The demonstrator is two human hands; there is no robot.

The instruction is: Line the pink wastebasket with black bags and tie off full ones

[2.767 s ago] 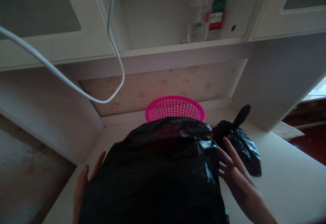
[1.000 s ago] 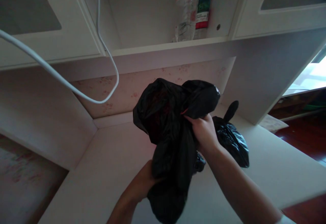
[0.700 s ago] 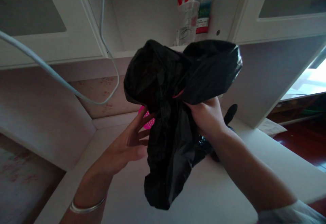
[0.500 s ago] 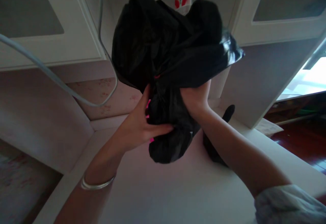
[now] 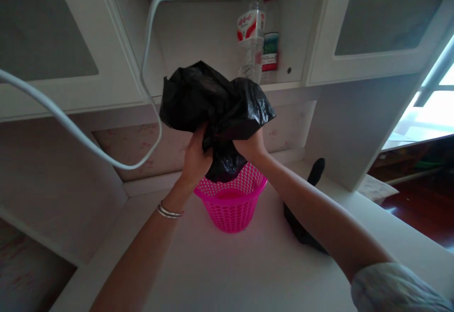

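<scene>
Both my hands hold a crumpled black plastic bag [image 5: 209, 99] above a pink perforated basket [image 5: 230, 210]. My left hand [image 5: 196, 158] grips the bag's gathered lower part from the left, its thumb pointing up along the plastic. From the right, my right hand [image 5: 250, 146] is closed on the bag, with its fingers mostly hidden under the folds. The bag's bottom end hangs over the basket's rim and covers part of its opening. The basket stands upright on the white surface [image 5: 227, 269].
A clear bottle [image 5: 251, 33] and a red-capped bottle [image 5: 270, 49] stand on the cabinet shelf ahead. A white cable [image 5: 88, 144] loops down at left. Beside my right forearm lies a black object [image 5: 301, 224], partly hidden. Cabinet doors flank both sides.
The bag has moved down and away from me, my hands with it. The pink basket, mostly hidden behind the bag before, now shows below it. More of the shelf bottles is visible.
</scene>
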